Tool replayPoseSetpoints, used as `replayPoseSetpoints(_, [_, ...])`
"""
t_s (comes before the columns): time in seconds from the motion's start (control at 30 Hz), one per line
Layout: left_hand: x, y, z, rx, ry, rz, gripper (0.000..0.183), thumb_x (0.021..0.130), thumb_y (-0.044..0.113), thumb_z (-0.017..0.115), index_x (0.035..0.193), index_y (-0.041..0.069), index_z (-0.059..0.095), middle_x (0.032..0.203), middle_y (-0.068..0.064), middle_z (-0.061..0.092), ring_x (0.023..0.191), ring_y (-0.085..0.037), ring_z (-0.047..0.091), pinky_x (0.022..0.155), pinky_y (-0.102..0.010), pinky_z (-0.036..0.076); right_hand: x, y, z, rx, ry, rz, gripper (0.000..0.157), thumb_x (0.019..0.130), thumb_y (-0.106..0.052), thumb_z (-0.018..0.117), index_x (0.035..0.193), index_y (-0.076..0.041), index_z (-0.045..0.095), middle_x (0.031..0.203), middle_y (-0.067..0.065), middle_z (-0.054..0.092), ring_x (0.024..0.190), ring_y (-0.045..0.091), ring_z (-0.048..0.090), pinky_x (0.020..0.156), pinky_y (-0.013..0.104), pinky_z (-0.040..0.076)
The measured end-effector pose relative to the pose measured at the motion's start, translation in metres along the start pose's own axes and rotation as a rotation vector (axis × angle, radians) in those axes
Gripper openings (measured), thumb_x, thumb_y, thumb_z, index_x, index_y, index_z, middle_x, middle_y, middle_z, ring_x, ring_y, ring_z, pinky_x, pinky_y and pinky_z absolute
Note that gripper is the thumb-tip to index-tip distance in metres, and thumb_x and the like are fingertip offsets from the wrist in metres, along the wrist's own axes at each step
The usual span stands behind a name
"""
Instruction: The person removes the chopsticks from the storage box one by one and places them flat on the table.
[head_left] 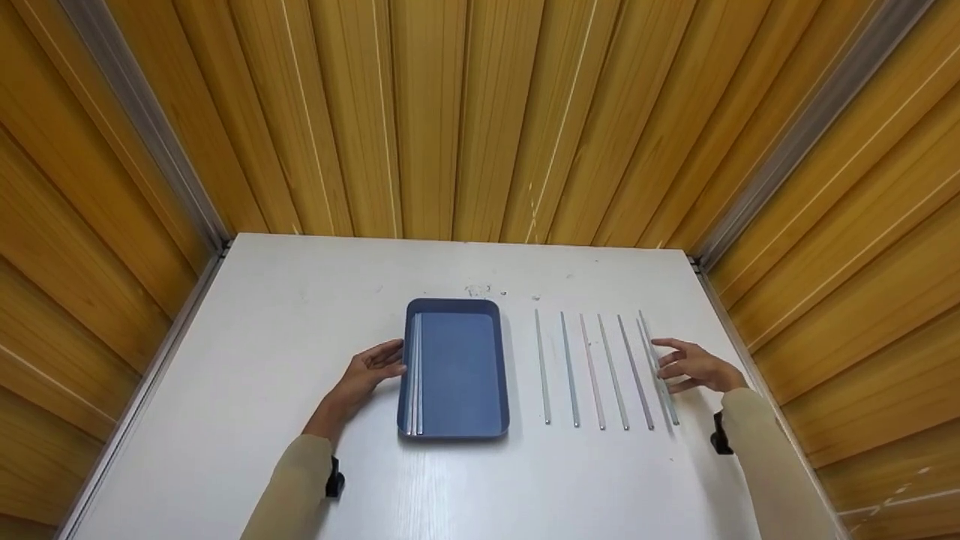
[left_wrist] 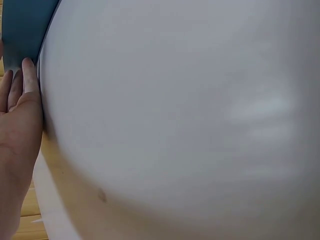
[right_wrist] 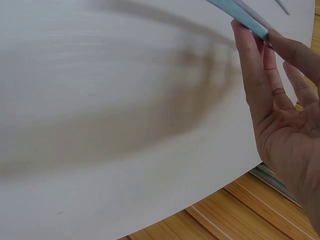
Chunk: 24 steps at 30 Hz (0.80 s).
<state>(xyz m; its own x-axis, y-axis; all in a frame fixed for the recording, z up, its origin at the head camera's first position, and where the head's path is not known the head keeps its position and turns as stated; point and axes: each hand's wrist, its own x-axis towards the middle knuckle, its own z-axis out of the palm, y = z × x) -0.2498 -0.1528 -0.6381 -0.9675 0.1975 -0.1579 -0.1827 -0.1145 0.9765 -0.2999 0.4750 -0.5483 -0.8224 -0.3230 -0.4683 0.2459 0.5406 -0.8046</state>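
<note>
In the head view my right hand (head_left: 694, 367) pinches a thin pale blue-green stick (head_left: 666, 396) at the right end of a row. Thumb and fingertips meet on that stick (right_wrist: 240, 15) in the right wrist view, where its shadow falls across the table. My left hand (head_left: 369, 369) rests against the left side of a blue rectangular tray (head_left: 461, 375), its fingers extended along the outer wall. In the left wrist view those fingertips touch the tray's wall (left_wrist: 27, 30). Several thin sticks (head_left: 418, 375) lie lengthwise inside the tray along its left wall.
Between the tray and my right hand, several pastel sticks (head_left: 598, 375) lie spaced side by side on the white table (head_left: 300, 300). Dark marks (head_left: 478, 290) show on the tabletop behind the tray. Yellow wood-patterned walls (head_left: 420, 112) enclose the table's back and sides.
</note>
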Motion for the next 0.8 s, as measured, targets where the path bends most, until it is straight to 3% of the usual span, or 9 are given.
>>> replayPoseSetpoints(0.23, [0.000,-0.002,0.001,0.034,-0.004,0.000,0.068,0.091,0.008,0.076,0.152,0.002,0.046,0.158,-0.019,0.046,0.150,-0.033,0.041,0.118,-0.032,0.044,0.002,0.014,0.007,-0.021,0.009,0.012,0.078,0.095,0.001,0.064,0.158,0.008,0.018,0.120,0.021,0.058,0.094,0.020,0.069,0.079,0.039,0.065])
replayPoseSetpoints(0.53, [-0.002,-0.003,-0.001,0.055,-0.019,0.011,0.070,0.091,0.010,0.076,0.153,0.001,0.044,0.158,-0.022,0.045,0.150,-0.037,0.041,0.114,-0.029,0.047,0.005,0.019,0.015,-0.044,0.073,0.022,0.080,0.091,0.005,0.068,0.156,0.008,0.021,0.108,0.016,0.061,0.086,0.016,0.068,0.072,0.039,0.066])
replayPoseSetpoints(0.8, [0.001,-0.002,-0.001,0.057,0.013,0.004,0.068,0.090,0.011,0.079,0.150,0.003,0.048,0.155,-0.019,0.049,0.148,-0.034,0.044,0.117,-0.033,0.046,0.010,0.023,0.014,-0.074,0.130,0.005,0.080,0.092,0.002,0.070,0.155,0.008,0.022,0.105,0.015,0.061,0.083,0.016,0.067,0.071,0.037,0.065])
